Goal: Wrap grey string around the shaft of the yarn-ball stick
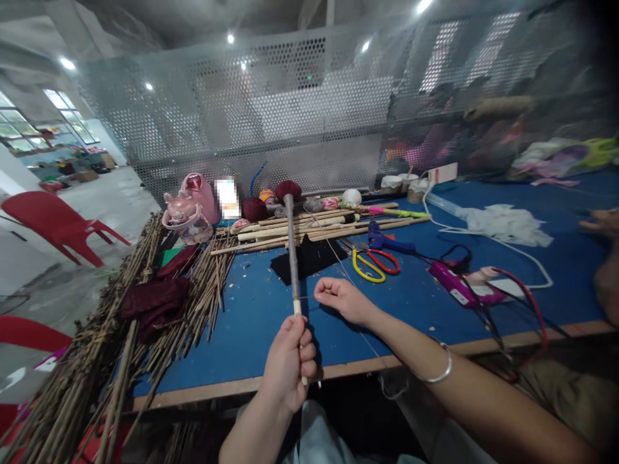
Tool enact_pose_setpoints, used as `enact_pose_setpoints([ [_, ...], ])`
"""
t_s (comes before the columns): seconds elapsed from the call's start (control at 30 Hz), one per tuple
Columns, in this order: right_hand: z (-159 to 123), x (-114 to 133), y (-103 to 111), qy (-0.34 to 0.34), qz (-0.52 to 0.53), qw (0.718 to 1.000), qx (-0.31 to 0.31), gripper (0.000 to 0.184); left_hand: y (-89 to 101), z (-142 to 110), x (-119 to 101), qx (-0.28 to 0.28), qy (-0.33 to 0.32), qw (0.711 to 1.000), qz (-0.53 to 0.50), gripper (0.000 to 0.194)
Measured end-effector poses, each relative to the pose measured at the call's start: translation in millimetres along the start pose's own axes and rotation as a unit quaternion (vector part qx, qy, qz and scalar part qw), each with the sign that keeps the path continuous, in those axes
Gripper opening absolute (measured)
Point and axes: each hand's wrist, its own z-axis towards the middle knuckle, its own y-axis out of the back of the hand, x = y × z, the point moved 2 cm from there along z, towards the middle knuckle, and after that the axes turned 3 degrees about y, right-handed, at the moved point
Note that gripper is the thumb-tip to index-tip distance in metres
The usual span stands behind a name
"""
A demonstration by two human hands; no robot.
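My left hand [289, 361] is wrapped round the pale lower end of a wooden stick [296, 308], which points away from me over the table. Grey yarn [293, 258] covers most of the stick above my fist. Just to the right, my right hand [344, 300] is closed in a pinch, with a thin strand running from the stick to its fingertips. Loose yarn [394, 388] hangs at the table edge below my right forearm. Under the stick lies a black cloth [314, 258], and scissors [370, 265] with yellow and red handles rest beyond my right hand.
Bundled twigs [97, 335] and a maroon cloth [159, 299] fill the left side. Bare sticks [271, 235] and yarn balls [255, 209] lie at the back. A blue glue gun [387, 240], a purple power strip [449, 283] and cords are to the right. Another person's hand [602, 221] shows far right.
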Motion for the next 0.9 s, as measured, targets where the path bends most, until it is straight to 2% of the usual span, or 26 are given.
enact_pose_setpoints([
  [0.07, -0.6, -0.7, 0.3, -0.003, -0.003, 1.000, 0.000, 0.021, 0.9, 1.8, 3.5, -0.002, -0.012, 1.000, 0.014, 0.019],
  [0.23, -1.5, -1.4, -2.1, -0.002, -0.011, 1.000, 0.008, 0.019, 3.6, 4.4, 6.9, 0.020, 0.021, 1.000, 0.003, 0.019],
  [0.33, -1.6, -2.5, -3.2, -0.005, -0.018, 1.000, 0.011, 0.019, 3.5, 3.4, 4.1, 0.005, 0.033, 0.999, -0.018, 0.021],
  [0.53, -1.3, -4.7, -1.9, -0.006, -0.042, 0.999, 0.012, 0.018, 1.4, 3.7, 2.7, -0.019, -0.037, 0.998, 0.051, 0.027],
  [0.67, 0.3, -3.9, -2.8, -0.016, -0.048, 0.998, 0.021, 0.018, 3.4, 6.5, 4.0, -0.022, -0.049, 0.997, 0.047, 0.022],
  [0.73, 1.2, -3.2, -3.1, -0.021, -0.047, 0.998, 0.025, 0.018, 4.3, 6.6, 4.1, -0.028, -0.037, 0.998, 0.050, 0.019],
  [0.9, 0.7, -2.3, -3.3, -0.026, -0.037, 0.999, 0.024, 0.018, 3.0, 4.8, 5.0, -0.021, 0.053, 0.998, 0.008, 0.017],
])
